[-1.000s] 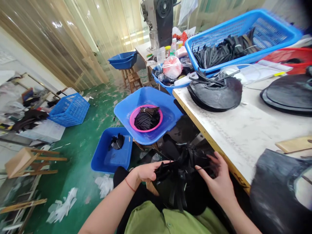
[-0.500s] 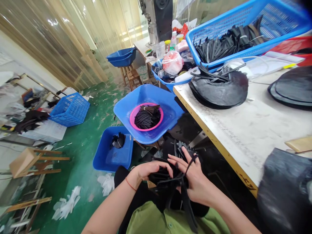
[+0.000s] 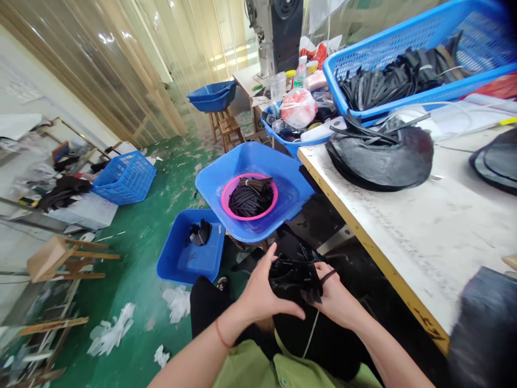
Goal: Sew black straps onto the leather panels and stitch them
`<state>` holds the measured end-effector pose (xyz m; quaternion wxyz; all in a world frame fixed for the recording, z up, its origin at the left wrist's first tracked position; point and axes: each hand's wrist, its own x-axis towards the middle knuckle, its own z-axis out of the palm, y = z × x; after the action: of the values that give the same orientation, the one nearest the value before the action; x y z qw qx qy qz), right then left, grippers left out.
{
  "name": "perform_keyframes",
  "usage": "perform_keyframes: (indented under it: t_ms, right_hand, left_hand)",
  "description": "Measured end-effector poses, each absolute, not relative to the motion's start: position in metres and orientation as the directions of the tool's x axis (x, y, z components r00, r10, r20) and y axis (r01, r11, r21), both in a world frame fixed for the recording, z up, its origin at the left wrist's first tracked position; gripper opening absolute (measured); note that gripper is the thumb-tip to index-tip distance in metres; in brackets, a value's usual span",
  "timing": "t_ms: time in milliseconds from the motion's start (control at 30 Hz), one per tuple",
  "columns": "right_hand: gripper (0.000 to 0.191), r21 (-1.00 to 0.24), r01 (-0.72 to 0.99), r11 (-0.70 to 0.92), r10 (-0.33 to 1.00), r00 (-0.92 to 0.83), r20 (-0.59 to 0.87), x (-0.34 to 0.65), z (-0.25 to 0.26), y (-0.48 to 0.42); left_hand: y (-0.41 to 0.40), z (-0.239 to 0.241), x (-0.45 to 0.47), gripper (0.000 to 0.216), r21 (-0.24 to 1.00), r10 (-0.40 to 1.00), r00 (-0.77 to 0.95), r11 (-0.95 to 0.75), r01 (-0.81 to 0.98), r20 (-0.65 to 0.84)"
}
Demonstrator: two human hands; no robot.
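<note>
Head view: what hung loose half a second ago is now gathered tight over the lap.
Beside the white table (image 3: 404,226), below the blue plastic tub (image 3: 291,180) and its pink bowl (image 3: 226,193), the bundle of flat black rubber strips (image 3: 294,271) sits compact between both hands. The left hand (image 3: 262,293) presses against it with fingers spread. The right hand (image 3: 337,300) clasps it, a thin black band (image 3: 329,276) looped over one finger.
</note>
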<state>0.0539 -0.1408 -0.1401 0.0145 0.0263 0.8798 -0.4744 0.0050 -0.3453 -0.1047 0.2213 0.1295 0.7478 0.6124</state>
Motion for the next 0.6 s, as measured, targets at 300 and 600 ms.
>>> perform_keyframes:
  t_ms: [300,600]
  right_hand:
    - [0.021,-0.943,0.152,0.296,0.306,-0.95,-0.057,0.061,-0.169,-0.151]
    - [0.051,-0.977,0.165,0.135,0.289,-0.95,-0.121,0.059,-0.166,-0.153]
  left_hand:
    - [-0.331,-0.161,0.015,0.071,0.931,0.129,-0.926,-0.042,-0.362,-0.354]
    - [-0.334,-0.16,0.009,0.078,0.956,-0.004,-0.956,-0.007,-0.295,-0.295]
